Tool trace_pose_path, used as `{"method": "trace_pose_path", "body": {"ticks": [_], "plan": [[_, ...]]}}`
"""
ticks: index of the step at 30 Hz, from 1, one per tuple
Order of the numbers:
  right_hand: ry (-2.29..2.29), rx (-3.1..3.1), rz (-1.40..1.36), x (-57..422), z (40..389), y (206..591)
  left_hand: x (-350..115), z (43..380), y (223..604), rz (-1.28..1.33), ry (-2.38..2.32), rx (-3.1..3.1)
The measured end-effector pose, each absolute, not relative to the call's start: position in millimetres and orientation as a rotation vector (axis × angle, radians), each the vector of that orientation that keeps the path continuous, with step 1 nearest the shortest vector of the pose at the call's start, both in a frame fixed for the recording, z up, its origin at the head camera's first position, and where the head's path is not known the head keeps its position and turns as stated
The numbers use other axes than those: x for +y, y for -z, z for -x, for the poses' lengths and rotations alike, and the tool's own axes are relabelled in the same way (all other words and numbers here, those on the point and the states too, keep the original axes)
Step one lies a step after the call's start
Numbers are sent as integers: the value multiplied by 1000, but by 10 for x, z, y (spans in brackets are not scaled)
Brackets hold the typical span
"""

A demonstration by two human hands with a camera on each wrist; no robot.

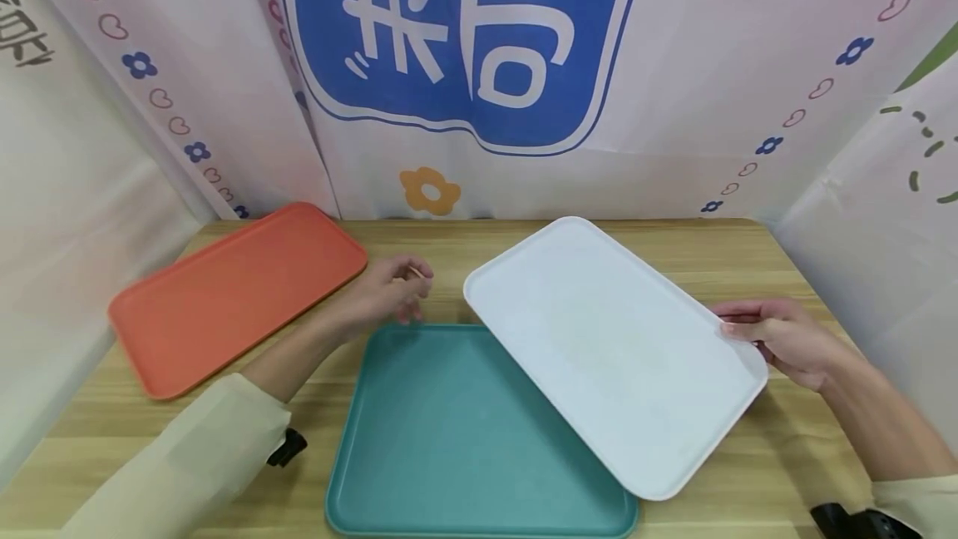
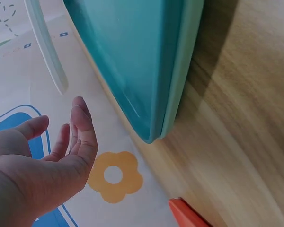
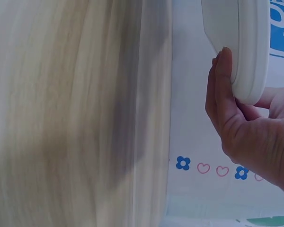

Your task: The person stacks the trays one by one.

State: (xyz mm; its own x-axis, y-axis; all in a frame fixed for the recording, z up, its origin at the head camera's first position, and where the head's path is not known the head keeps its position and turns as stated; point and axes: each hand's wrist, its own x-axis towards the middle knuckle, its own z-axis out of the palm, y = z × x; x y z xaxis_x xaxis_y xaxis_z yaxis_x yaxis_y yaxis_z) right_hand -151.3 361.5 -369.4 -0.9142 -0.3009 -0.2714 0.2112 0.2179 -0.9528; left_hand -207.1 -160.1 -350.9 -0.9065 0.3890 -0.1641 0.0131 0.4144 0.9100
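Observation:
My right hand (image 1: 793, 339) pinches a white rectangular tray (image 1: 614, 356) at its right edge, thumb on top and fingers below. The white tray is raised over the table, tilted, and overlaps the right part of a teal tray (image 1: 471, 439) in the head view. In the right wrist view, the white tray's edge (image 3: 253, 56) sits between thumb and fingers. My left hand (image 1: 397, 285) hovers just beyond the teal tray's far left corner, fingers loosely bent, holding nothing. A pale green tray (image 2: 181, 75) lies under the teal one, its rim showing in the left wrist view.
An orange-red tray (image 1: 232, 298) lies at an angle on the left of the wooden table (image 1: 793, 439), close by my left forearm. Printed cloth (image 1: 674, 106) hangs behind the table's back edge and along both sides.

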Motion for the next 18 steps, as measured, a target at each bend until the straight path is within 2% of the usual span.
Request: {"method": "trace_pose_path", "body": {"ticks": [18], "plan": [[1665, 2084, 216, 3310, 1539, 3612, -1427, 2263, 3466, -262, -1424, 2296]]}}
